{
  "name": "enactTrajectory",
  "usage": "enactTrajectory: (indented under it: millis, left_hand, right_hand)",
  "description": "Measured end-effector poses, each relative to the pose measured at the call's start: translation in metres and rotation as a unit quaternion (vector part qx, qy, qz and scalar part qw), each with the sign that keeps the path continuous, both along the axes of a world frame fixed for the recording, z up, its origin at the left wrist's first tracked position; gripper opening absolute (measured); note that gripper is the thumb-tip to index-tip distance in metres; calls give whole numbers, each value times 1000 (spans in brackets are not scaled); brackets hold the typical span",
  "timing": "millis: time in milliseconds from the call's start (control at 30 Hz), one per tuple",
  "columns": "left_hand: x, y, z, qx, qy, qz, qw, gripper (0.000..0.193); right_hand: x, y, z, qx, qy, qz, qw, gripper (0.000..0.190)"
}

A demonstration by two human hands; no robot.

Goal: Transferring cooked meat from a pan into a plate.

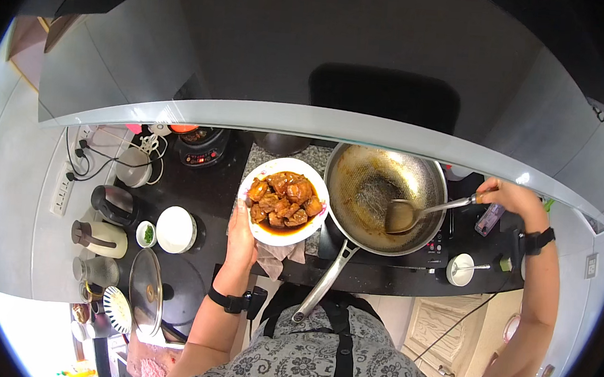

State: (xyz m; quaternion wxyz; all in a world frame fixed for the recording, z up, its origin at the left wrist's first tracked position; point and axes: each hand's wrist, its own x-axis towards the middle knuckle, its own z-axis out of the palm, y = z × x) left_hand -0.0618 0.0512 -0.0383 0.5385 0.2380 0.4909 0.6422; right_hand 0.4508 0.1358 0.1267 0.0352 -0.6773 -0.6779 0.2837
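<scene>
My left hand grips the rim of a white plate at its lower left. Chunks of braised meat in dark brown sauce lie on the plate. To the right stands a large wok on an induction cooktop, its insides smeared with oily residue. Its long metal handle points towards my body. My right hand holds the handle of a metal cooking ladle, whose bowl rests inside the wok.
The range hood's edge hangs low over the wok's far side. At left stand a white bowl, a small bowl of chopped greens, a glass lid and a thermos jug. A small bowl with a spoon sits at right.
</scene>
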Motion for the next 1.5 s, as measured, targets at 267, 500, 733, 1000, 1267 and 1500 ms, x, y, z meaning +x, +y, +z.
enactTrajectory:
  millis: [267, 500, 733, 1000, 1267, 1500]
  left_hand:
    - [4, 1, -4, 9, 41, 2, 999, 52]
    - [3, 0, -7, 33, 50, 2, 998, 50]
    - [8, 4, -6, 7, 46, -5, 999, 52]
    - [29, 12, 6, 27, 23, -44, 998, 57]
    - [43, -3, 4, 22, 1, -48, 999, 56]
    - [82, -46, 57, 47, -15, -124, 991, 53]
  right_hand:
    - [-14, 7, -117, 81, 60, 38, 994, 27]
    - [-19, -5, -142, 194, 183, -9, 964, 27]
    - [-61, -88, -21, 465, 35, 14, 885, 34]
    - [-98, -172, 26, 615, -147, 105, 768, 38]
    - [-55, -179, 2, 466, 112, -84, 874, 33]
    - [-32, -133, -88, 359, 7, -95, 928, 24]
